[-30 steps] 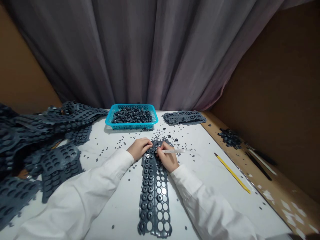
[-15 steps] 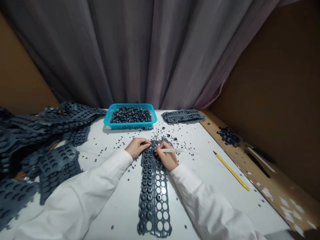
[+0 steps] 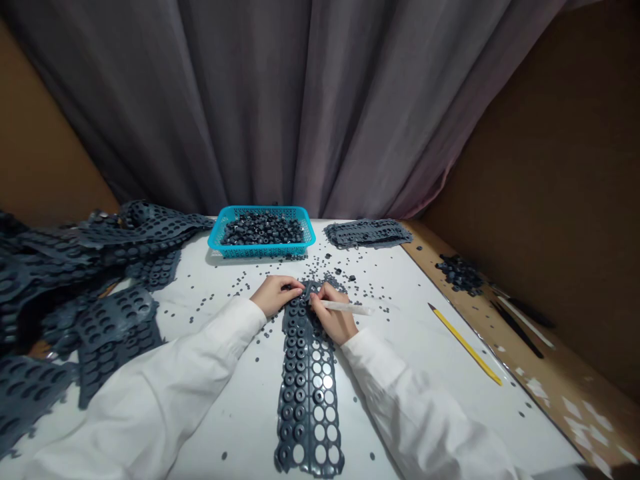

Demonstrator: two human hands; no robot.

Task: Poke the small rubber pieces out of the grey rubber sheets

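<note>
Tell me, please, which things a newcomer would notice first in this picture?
Probably the bright blue basket, full of small dark parts, at the far side of the white table. Next, the yellow pencil lying at the right, and the long dark perforated strip under both hands.

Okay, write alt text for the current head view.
Right hand holds a white pen-like tool over a dark perforated rubber strip while the left hand touches its far end; behind sits a blue basket of small black parts.
</note>
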